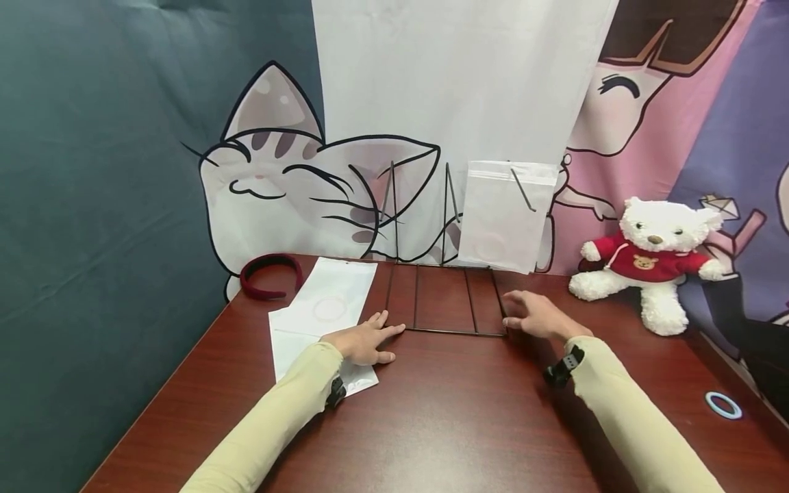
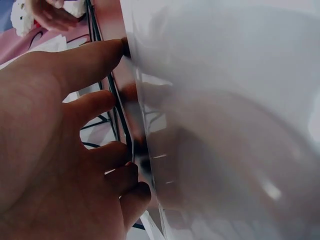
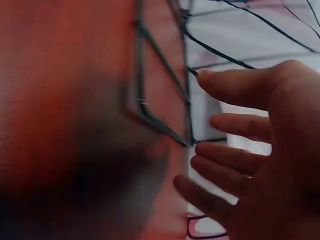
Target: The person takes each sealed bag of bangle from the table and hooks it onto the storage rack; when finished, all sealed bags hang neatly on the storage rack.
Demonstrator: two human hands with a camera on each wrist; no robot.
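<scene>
A black wire rack (image 1: 445,333) stands at the back of the table, with upright hooks along its rear. My left hand (image 1: 362,342) is spread low over white plastic bags (image 1: 342,281), its fingertips close to the rack's front left corner. In the left wrist view a glossy bag (image 2: 235,100) fills the right side beside the relaxed fingers. My right hand (image 1: 536,315) hovers at the rack's front right corner, fingers loosely bent and parted, holding nothing. A white bag (image 1: 502,226) hangs from the rack's right hook; a faint ring shape shows on it.
A dark red headband (image 1: 253,286) lies at the back left. On the right, a white teddy bear (image 1: 655,263) in a red sweater sits against the printed backdrop. Nearer me, a light blue ring (image 1: 724,405) lies close to the table's right edge.
</scene>
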